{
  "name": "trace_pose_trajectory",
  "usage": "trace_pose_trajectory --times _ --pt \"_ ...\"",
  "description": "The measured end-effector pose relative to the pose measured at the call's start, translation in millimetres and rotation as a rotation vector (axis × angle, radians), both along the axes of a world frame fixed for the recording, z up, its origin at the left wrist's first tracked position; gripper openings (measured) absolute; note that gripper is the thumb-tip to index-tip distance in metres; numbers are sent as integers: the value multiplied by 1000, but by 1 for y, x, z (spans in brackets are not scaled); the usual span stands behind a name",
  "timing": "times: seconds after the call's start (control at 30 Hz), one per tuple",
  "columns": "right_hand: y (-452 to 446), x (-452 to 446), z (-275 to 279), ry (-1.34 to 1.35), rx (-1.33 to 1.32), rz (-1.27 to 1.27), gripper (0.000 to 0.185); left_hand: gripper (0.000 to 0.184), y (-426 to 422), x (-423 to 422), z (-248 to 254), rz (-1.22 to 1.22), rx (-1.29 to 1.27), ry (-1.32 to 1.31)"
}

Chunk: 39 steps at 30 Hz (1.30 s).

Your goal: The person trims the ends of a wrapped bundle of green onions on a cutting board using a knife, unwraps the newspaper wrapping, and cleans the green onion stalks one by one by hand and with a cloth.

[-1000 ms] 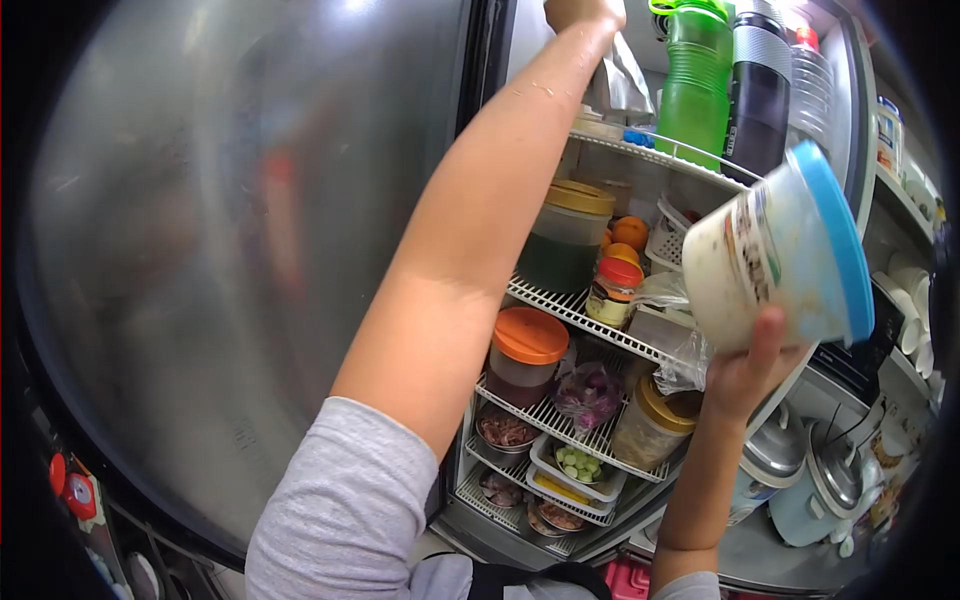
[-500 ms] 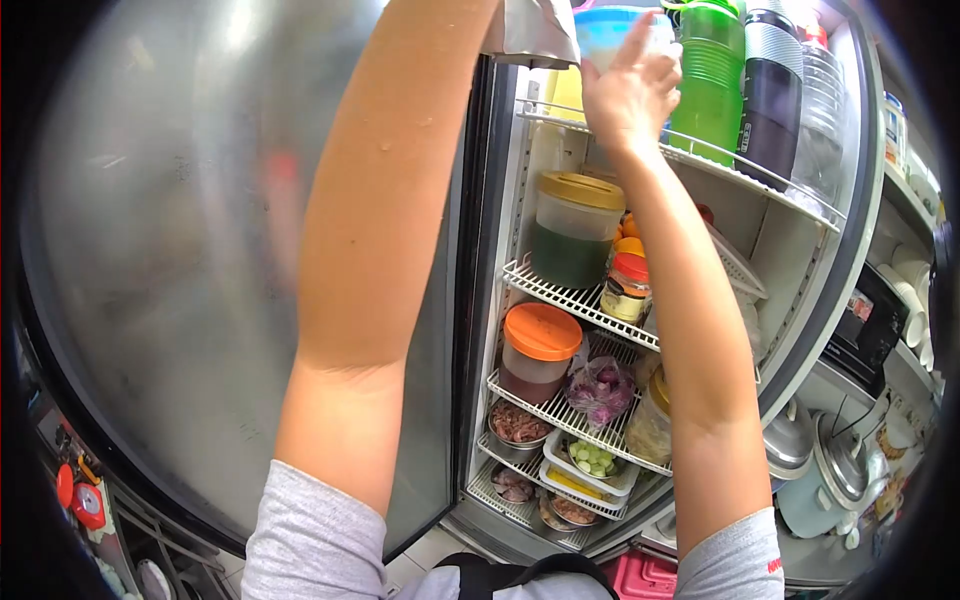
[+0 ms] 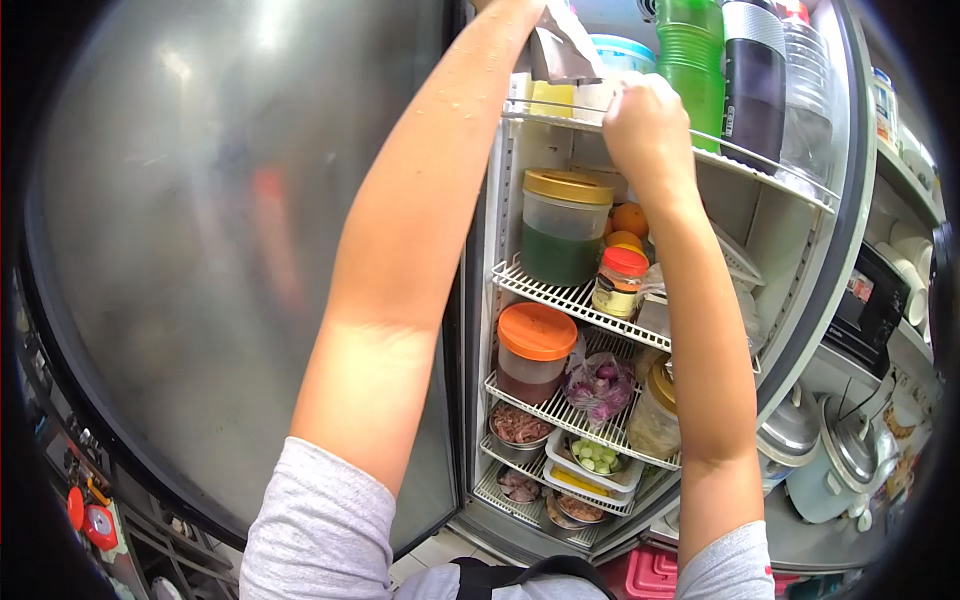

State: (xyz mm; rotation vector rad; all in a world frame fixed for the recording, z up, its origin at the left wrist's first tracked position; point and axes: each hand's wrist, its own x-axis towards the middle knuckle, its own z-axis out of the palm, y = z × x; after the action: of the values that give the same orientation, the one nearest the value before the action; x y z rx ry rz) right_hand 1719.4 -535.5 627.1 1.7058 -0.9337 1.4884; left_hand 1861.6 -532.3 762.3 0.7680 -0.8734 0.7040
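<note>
My left hand [image 3: 512,6] is at the top edge of the view, mostly cut off. A silver foil-like pouch [image 3: 566,48] hangs beside its wrist and appears to be held by it; the grip itself is out of sight. My right hand [image 3: 648,120] is closed with curled fingers at the top shelf's wire rim [image 3: 560,115]; whatever it holds, if anything, is hidden. Directly behind it stands a whitish tub with a blue lid [image 3: 622,47]. To its right is a green bottle [image 3: 691,70].
A dark bottle [image 3: 754,90] and a clear bottle [image 3: 806,110] stand farther right on that shelf. Below are a gold-lidded tub [image 3: 566,235], a red-lidded jar [image 3: 620,285] and an orange-lidded tub [image 3: 536,350]. The opened fridge door [image 3: 220,250] fills the left side.
My right hand has come off the blue-lidded tub, moved down and closed its fingers. The tub now sits lower, on the shelf. My left arm and the pouch have shifted right and slightly down.
</note>
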Motion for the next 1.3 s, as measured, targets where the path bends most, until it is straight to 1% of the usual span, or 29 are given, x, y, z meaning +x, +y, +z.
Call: trace_pose_trajectory --times 0.03,0.1,0.13,0.17,0.23,0.33,0.37,0.4,0.43,0.47,0.5,0.53,0.57,0.63,0.67,0.7,0.77,0.8,0.83,0.9,0.93,0.97,1.03,1.1,1.13,1.17,1.23,1.27,1.3 --pt "3 -8 -4 -29 -90 34 18 33 5 -11 -9 -8 2 -7" --pt "10 -24 -6 -34 -109 12 19 36 16 -30 -23 -393 267 84" --pt "10 -31 -7 -20 -133 20 21 41 -2 -27 -26 -351 250 41" --pt "10 -37 -7 -4 -157 28 23 41 -20 -26 -26 -360 255 39" --pt "10 -44 -6 26 -142 10 27 49 -49 -26 -20 -187 202 62" --pt "5 -42 -3 77 -136 5 29 54 -71 -33 -4 -256 231 138" --pt "4 -34 2 88 -139 17 33 54 -69 -37 -4 -260 234 141" --pt "1 -26 9 97 -146 30 38 56 -55 -42 -5 -333 328 123" --pt "-4 -16 16 97 -146 29 38 58 -45 -45 -8 -405 422 104" --pt "-12 -5 22 44 -55 30 44 58 -41 -45 -14 -405 422 102" --pt "-20 2 27 -9 37 31 51 59 -40 -43 -20 -416 437 -43" --pt "-28 4 30 -12 37 32 51 61 -39 -41 -24 -427 452 -188" --pt "-35 6 33 -25 82 13 52 61 -50 -35 -20 -423 449 -192" --pt "-45 7 43 -37 128 -1 53 61 -111 -13 -3 -987 900 -517" --pt "-50 3 48 -31 150 -12 50 59 -170 1 13 -595 771 -768" --pt "-54 -1 53 -26 170 -22 46 64 -186 5 -1 -244 563 -739" --pt "-59 -5 57 -21 170 -12 45 65 -121 -15 -34 -80 592 -246" --pt "-60 -6 58 -9 182 -29 45 68 -103 -23 -39 -217 469 -189" --pt "-61 -6 58 7 195 -47 45 68 -100 -26 -37 -218 473 -186" --pt "-51 -3 51 -10 211 -61 43 67 -109 -28 -30 -193 671 -394" --pt "-45 -3 46 34 201 -128 42 64 -119 -32 -38 -1 619 -447" --pt "-40 -3 42 79 190 -195 40 55 -137 -42 -41 -118 513 -150" --pt "-39 -3 40 40 201 -192 37 56 -144 -45 -55 -203 447 -86" --pt "-38 -4 40 76 144 -266 37 62 -97 -44 -70 -157 530 -7" --pt "-40 -7 41 77 190 -210 36 67 -101 -38 -74 -90 511 -73" --pt "-34 -5 41 75 200 -211 36 66 -90 -29 -77 -105 525 -181" --pt "-16 2 42 -92 241 -239 17 64 -77 -19 -85 -22 467 -190" --pt "-13 1 40 -74 195 -213 17 62 -41 -11 -94 3 455 -199" --pt "-11 -1 38 -18 161 -212 16 60 0 3 -104 8 448 -270"
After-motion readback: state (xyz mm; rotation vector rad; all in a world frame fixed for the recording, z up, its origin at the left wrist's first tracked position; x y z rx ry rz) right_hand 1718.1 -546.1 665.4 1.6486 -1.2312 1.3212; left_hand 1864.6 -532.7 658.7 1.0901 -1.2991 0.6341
